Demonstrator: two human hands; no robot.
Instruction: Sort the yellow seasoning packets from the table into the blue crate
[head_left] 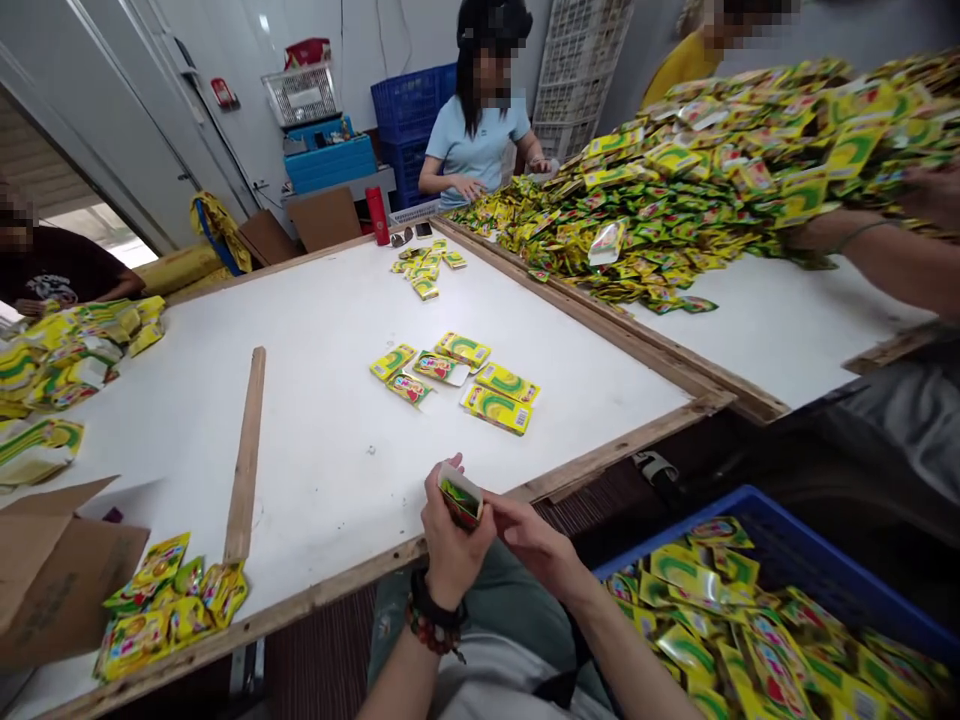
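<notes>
My left hand (448, 545) is closed around a small stack of yellow-green packets (460, 496), held upright just off the white table's near edge (337, 590). My right hand (536, 542) touches the stack's right side with pinched fingers. A beaded bracelet and dark band sit on my left wrist. Several loose packets (457, 380) lie on the table beyond my hands. A blue crate (810, 560) full of the same packets stands at my right.
A wooden strip (246, 455) lies on the table at left, a cardboard box (52, 570) and more packets (169, 605) near the left corner. A huge packet heap (712, 170) covers the neighbouring table. Other people work at the far end, left and right.
</notes>
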